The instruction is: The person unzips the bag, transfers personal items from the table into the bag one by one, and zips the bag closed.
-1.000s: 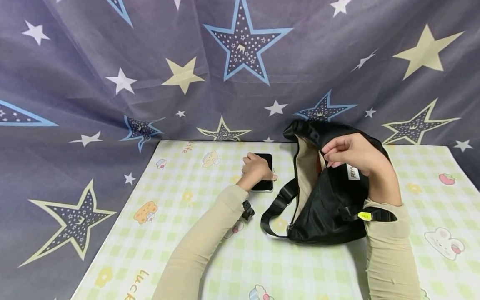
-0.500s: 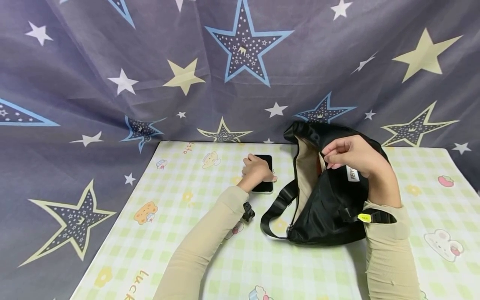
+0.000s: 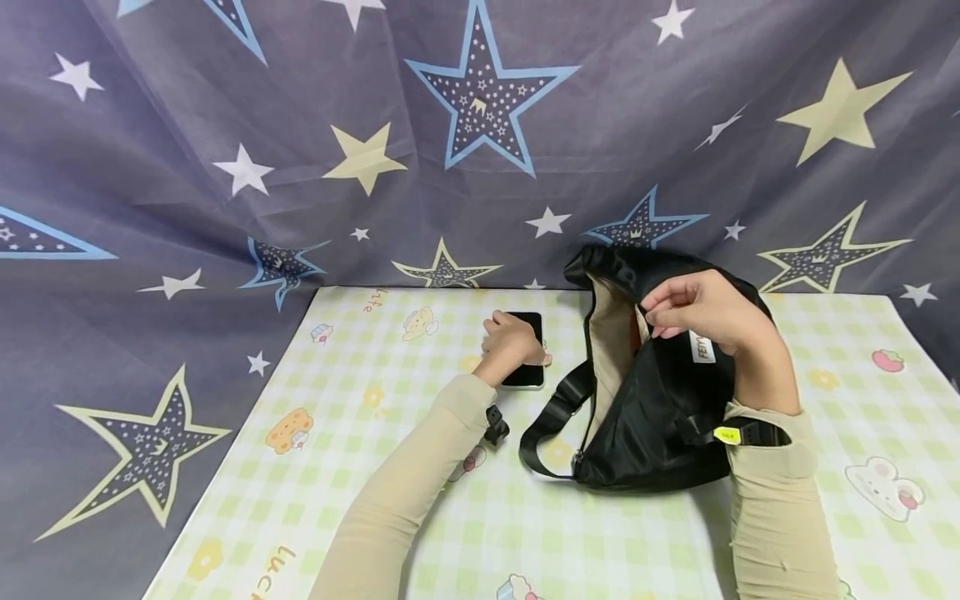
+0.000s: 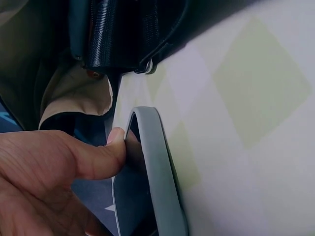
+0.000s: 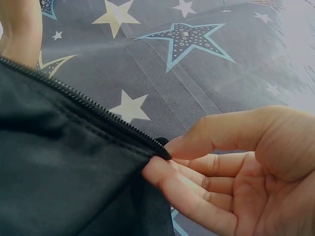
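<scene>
Flat on the table lies a smartphone (image 3: 527, 378) with a dark screen and a pale grey edge. My left hand (image 3: 513, 343) spans it, gripping it by its sides. In the left wrist view the thumb (image 4: 110, 155) presses one long edge of the phone; the other fingers are mostly hidden. To the right stands a black fabric bag (image 3: 675, 417) with its zipper undone and a beige lining (image 3: 611, 333) showing. My right hand (image 3: 708, 310) pinches the zippered rim of its opening between thumb and fingers and holds it apart. Something reddish shows inside, too little to identify.
A green-and-white checked cloth (image 3: 450, 542) with cartoon prints covers the table. The bag's black strap (image 3: 543, 429) loops toward the left onto the cloth. Behind the table hangs a grey curtain (image 3: 420, 217) printed with stars. Black camera straps sit on both wrists.
</scene>
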A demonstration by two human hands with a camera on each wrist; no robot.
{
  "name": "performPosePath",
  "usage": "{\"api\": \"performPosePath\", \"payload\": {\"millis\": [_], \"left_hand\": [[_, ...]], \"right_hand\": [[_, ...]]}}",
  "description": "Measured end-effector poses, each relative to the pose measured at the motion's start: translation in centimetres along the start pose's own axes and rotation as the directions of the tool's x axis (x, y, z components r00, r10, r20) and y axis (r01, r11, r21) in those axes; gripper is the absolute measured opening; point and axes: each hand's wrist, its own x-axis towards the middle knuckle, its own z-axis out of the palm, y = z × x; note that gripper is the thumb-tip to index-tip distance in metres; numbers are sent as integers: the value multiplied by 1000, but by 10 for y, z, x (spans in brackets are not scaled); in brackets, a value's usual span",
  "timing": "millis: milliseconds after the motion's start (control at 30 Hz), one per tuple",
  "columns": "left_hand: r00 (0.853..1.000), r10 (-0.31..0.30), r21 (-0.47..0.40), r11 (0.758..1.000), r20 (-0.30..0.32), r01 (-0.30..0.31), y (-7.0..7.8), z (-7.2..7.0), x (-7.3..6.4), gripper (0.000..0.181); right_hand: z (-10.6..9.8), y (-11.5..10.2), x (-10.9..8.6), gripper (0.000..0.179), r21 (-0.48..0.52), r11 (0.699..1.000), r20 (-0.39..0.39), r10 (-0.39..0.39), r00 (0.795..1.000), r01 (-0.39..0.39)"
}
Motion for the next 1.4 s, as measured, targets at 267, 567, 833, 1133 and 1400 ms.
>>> {"api": "performPosePath", "payload": {"millis": [267, 567, 833, 1133, 1400], "left_hand": [[999, -2, -34, 999, 36, 3, 2, 4, 11, 115], [999, 20, 101, 995, -32, -17, 5, 9, 14, 119], [999, 42, 46, 998, -7, -42, 1, 9, 14, 120], [996, 52, 80, 996, -67, -46, 5, 6, 7, 115], [996, 41, 112, 993, -77, -32, 10, 5, -1, 109]], "right_hand": [[1, 3, 0, 28, 1, 1000, 2, 5, 1000, -5], [1, 1, 2, 29, 16, 1000, 11, 0, 1000, 0], [1, 2, 2, 29, 19, 1000, 8, 2, 1000, -3], [0, 1, 3, 29, 9, 1000, 8, 10, 1000, -10], [0, 2, 3, 29, 4, 1000, 5, 17, 1000, -17]]}}
